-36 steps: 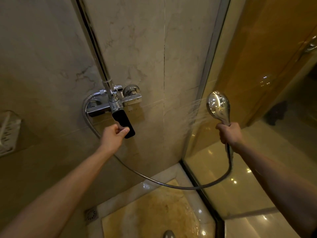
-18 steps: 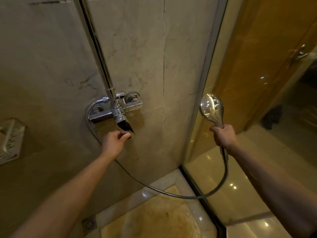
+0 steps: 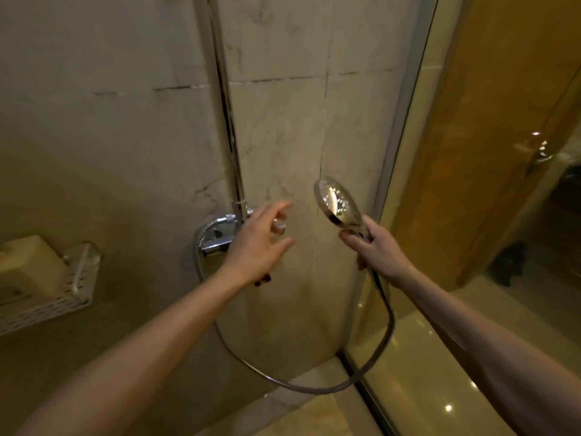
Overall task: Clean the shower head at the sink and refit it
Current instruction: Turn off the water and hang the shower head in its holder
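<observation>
The chrome shower head is upright in my right hand, which grips its handle; its face with the nozzles is turned toward me. Its metal hose loops down and back to the chrome mixer valve on the wall. My left hand hovers in front of the valve with fingers spread, holding nothing and hiding the lever and most of the valve body. A chrome riser pipe runs up the wall from the valve.
A white perforated soap basket hangs on the left wall. A glass shower screen stands close on the right, with a wooden door behind it. The shower tray edge lies below.
My left hand has let go of the black valve lever and opened. The water spray seen earlier has stopped. My right hand has turned the shower head and brought it left, nearer the valve.
</observation>
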A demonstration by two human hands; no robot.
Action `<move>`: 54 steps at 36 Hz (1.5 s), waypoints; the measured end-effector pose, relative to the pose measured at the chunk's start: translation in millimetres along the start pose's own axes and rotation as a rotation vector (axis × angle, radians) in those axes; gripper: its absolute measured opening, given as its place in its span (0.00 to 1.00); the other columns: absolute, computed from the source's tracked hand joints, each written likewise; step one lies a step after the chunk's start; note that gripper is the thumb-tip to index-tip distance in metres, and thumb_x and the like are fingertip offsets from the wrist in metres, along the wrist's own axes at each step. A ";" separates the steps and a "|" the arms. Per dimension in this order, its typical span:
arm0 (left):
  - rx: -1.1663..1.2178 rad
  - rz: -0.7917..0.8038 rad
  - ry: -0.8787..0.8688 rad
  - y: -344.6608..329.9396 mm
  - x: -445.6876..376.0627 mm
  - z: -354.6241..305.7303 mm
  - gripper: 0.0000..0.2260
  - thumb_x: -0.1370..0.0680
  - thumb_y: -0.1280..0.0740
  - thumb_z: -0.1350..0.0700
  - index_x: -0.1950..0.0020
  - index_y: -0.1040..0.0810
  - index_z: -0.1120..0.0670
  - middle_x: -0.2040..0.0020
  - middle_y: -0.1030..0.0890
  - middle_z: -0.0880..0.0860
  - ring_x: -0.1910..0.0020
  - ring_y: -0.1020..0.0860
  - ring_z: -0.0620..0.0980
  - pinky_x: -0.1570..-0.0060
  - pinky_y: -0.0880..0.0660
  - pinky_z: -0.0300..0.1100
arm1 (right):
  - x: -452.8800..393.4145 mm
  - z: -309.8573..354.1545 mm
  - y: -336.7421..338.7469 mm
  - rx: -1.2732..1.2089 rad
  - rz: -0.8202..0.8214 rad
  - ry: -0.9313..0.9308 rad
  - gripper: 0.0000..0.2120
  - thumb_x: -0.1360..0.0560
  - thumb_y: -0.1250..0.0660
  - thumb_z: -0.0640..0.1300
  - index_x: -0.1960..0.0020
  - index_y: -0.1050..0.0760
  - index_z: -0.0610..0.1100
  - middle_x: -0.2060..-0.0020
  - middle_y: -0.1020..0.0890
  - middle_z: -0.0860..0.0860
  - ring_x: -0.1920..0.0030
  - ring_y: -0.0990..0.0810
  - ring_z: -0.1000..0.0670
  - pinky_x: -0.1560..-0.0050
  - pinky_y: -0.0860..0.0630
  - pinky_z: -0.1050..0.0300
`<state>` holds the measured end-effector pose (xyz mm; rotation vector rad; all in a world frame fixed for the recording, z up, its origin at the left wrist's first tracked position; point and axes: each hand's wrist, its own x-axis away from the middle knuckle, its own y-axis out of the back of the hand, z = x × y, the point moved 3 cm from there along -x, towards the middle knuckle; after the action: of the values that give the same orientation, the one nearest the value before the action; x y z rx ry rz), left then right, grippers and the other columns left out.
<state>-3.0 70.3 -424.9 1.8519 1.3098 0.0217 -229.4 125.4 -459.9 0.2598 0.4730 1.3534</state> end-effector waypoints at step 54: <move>-0.579 -0.620 -0.335 295.0 -252.1 -384.0 0.19 0.21 0.37 0.56 0.30 0.35 0.49 0.41 0.32 0.48 0.39 0.29 0.48 0.39 0.24 0.51 | -239.1 410.7 156.7 -0.112 0.087 0.768 0.30 0.28 0.27 0.35 0.30 0.31 0.50 0.43 0.19 0.47 0.47 0.17 0.46 0.47 0.19 0.46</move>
<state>-65.6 82.0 117.3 0.8794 1.3959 -0.2073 -207.1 -38.0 12.5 -0.3572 1.0252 1.5358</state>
